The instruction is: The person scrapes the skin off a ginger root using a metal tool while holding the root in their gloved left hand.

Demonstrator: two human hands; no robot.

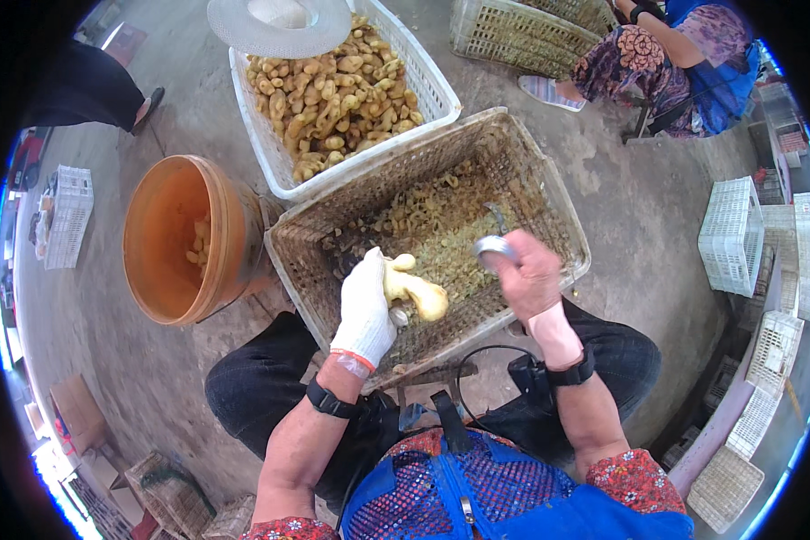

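Pale yellow and knobbly, a ginger root (414, 290) sits clamped in the left hand (366, 310), which wears a white work glove; the fingers are wrapped tight round the root's near end. It is held over the near side of the brown woven basket (549, 184), above a bed of peelings and scraps. The right hand (529, 279), bare, is closed round a small metal scraping tool (493, 247), also over the basket, just beside the root but not touching it.

Touching the basket's far rim stands a white plastic crate (432, 85) heaped with more ginger, and a pale brimmed hat (279, 22) lies on its far corner. On the left of the basket an orange bucket (166, 238) leans toward it, with a few pieces inside. Beyond the basket's far right corner another person in patterned clothes (666, 54) sits by a second woven basket (513, 36). Stacked white crates (733, 234) stand well off to the basket's right.
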